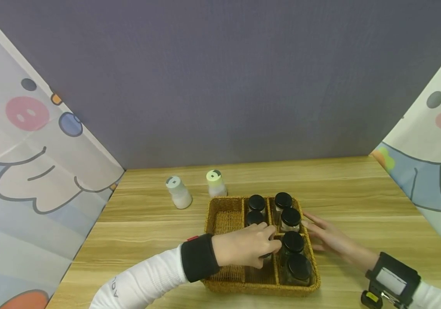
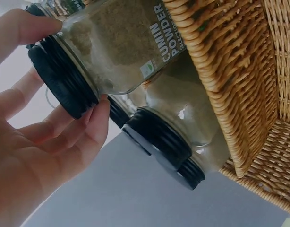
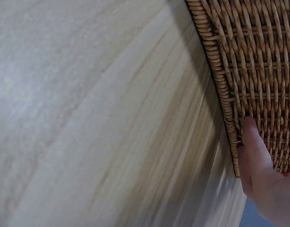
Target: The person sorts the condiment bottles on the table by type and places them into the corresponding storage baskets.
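Observation:
My left hand [image 1: 245, 246] reaches over a divided wicker basket [image 1: 260, 290]. In the left wrist view its thumb and fingers grip the black lid [image 2: 62, 75] of a glass jar [image 2: 119, 45] labelled cumin powder. That jar holds brownish powder and sits among other black-lidded jars [image 2: 157, 137], beside a woven divider [image 2: 220, 94]. From above, the hand hides most of the gripped jar. My right hand [image 1: 330, 237] rests against the basket's right outer side, its fingers [image 3: 257, 146] fairly straight on the weave.
Behind the basket stand two white shakers, one with a grey-white top [image 1: 179, 193] and one with a yellowish top [image 1: 216, 183]. More lidded jars [image 1: 299, 268] fill the basket's right compartments. A grey wall [image 1: 243, 86] rises behind the wooden table [image 1: 363, 189].

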Available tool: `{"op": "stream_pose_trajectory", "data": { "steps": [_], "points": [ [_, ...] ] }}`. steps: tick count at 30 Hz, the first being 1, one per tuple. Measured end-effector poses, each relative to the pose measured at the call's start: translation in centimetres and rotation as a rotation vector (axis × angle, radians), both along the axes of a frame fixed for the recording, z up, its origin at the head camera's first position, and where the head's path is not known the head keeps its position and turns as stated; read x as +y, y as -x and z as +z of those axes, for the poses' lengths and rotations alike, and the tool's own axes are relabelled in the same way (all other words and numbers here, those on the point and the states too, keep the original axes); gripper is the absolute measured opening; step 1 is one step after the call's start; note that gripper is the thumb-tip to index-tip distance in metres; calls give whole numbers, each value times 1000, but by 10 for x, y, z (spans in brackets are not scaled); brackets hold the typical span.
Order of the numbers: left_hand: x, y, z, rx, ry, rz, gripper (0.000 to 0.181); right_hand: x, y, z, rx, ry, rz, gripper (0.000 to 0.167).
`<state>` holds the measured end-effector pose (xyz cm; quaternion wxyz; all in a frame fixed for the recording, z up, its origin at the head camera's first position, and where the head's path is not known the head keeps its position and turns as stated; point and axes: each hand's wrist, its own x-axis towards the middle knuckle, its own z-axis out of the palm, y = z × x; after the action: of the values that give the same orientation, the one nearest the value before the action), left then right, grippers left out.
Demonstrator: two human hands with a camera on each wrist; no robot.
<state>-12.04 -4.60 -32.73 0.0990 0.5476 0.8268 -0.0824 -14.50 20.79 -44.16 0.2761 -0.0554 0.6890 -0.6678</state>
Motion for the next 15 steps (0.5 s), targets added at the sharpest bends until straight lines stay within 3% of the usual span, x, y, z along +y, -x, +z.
{"op": "stream_pose_trajectory", "data": {
  "steps": [15],
  "points": [
    [2,2,-7,20,42,-11,43,0,-2,3,-2,19,15,68]
  ]
}}
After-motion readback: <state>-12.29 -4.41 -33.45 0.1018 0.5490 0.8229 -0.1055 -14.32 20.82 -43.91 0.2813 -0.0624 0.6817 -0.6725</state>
